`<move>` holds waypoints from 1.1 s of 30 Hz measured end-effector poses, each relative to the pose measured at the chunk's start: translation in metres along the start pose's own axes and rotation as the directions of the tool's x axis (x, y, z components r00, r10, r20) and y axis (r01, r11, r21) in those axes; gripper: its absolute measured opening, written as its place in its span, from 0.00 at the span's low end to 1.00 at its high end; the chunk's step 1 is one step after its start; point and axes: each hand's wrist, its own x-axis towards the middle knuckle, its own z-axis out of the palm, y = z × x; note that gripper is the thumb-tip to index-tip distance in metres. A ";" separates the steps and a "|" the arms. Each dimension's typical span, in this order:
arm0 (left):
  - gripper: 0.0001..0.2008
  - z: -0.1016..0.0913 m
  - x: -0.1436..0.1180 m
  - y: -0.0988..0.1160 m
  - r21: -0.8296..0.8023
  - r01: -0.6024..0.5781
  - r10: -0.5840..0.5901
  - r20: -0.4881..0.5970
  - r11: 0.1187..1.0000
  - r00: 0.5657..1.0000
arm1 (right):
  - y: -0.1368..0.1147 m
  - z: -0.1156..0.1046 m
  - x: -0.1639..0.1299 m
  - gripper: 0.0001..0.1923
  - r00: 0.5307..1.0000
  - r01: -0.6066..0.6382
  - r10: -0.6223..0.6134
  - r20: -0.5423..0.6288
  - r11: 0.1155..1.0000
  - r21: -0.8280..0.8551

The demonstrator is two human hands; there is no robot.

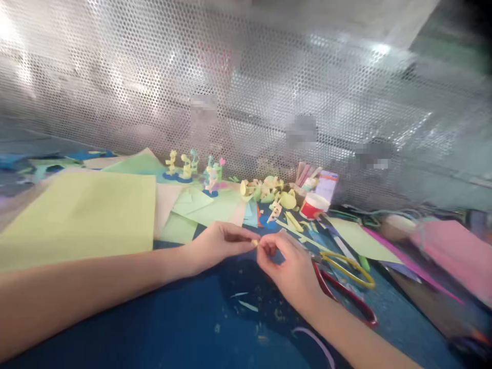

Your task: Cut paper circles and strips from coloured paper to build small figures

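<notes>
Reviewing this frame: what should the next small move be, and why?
Probably a light press or adjustment with the fingertips: the left hand and right hand meet at a tiny yellowish piece, too blurred to read in detail. The red-handled tool lies unheld by the right forearm, so finger work seems to fit better than cutting.

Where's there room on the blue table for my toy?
At the front: the bare blue tabletop between the left forearm and the pale slivers. It's crowded beyond the left hand and right hand, with paper sheets, little figures, a red tub. Scissors crowd the right forearm.
</notes>
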 end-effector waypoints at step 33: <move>0.17 0.000 -0.001 -0.005 -0.025 -0.052 0.052 -0.001 0.998 0.999 | -0.002 -0.003 0.001 0.07 0.998 0.046 -0.045 -0.044 0.999 0.011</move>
